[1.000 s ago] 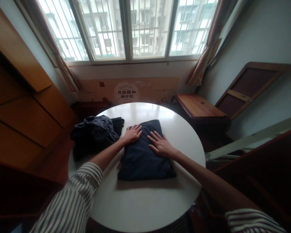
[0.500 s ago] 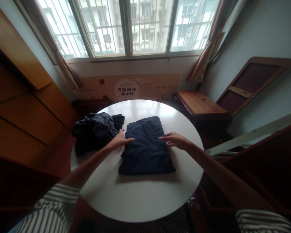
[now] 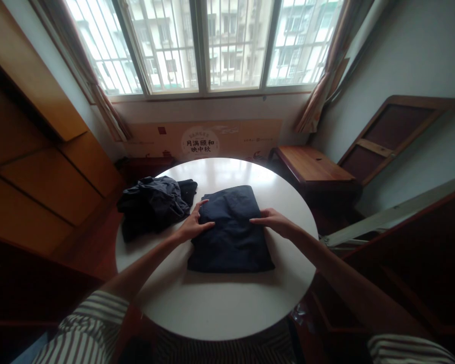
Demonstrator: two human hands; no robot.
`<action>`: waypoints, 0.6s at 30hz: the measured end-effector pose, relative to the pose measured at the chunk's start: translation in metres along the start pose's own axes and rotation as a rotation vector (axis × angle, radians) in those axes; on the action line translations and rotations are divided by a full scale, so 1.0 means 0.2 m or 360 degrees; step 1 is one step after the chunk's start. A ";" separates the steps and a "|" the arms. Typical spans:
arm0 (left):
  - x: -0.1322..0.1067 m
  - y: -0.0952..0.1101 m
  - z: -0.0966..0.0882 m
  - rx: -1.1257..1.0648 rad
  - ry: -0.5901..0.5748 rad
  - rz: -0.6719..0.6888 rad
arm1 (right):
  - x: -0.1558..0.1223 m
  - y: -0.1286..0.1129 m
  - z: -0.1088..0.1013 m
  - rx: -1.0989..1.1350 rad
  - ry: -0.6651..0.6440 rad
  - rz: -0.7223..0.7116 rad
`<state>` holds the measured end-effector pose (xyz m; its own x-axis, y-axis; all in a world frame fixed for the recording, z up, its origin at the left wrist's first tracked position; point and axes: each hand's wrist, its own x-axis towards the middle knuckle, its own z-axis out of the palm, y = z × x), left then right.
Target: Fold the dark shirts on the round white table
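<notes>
A folded dark navy garment (image 3: 231, 242) lies flat near the middle of the white round table (image 3: 220, 308). On its left edge rests my left hand (image 3: 191, 226), thumb on top of the cloth and index finger stretched apart from it along the side. My right hand (image 3: 276, 221) pinches the right edge, its thumb on the upper face and its other fingers tucked out of sight under the cloth. Left of the garment sits a crumpled heap of dark clothes (image 3: 155, 202), close to my left hand.
A low wooden table (image 3: 314, 164) stands beyond the round one, to the right. Wooden cabinets (image 3: 56, 182) line the left side. A brown-framed panel (image 3: 387, 131) leans against the right wall. Barred windows (image 3: 235, 45) with curtains are at the back.
My left hand has moved slightly right and further onto the garment's edge, its thumb and index finger wider apart. My right hand's fingers have slipped under the right edge. The view has shifted slightly.
</notes>
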<state>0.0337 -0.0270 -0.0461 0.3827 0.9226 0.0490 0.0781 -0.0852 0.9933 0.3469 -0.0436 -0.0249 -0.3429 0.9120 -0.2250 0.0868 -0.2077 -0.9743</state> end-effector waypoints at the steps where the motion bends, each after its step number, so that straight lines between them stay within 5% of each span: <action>1: -0.04 0.04 0.01 -0.0050 0.0001 0.0010 | -0.03 -0.02 0.01 -0.0002 0.0018 -0.0078; 7: -0.36 0.40 0.02 -0.0143 0.0135 0.0257 | -0.36 -0.23 0.12 0.0151 0.0202 -0.0551; 10: -0.34 0.54 0.01 -0.0174 0.0238 0.0237 | -0.39 -0.34 0.15 0.0254 0.0278 -0.0549; 13: -0.14 0.49 -0.02 -0.0241 0.0289 -0.0028 | -0.25 -0.35 0.12 0.0333 0.0307 -0.0295; 18: 0.19 0.15 -0.04 -0.0173 0.0377 -0.0608 | 0.09 -0.22 0.03 0.0126 0.0218 0.0257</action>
<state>0.0430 0.0076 -0.0142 0.1233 0.9418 -0.3129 0.0706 0.3061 0.9494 0.3315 -0.0206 0.0132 -0.1998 0.9032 -0.3799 0.0549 -0.3768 -0.9247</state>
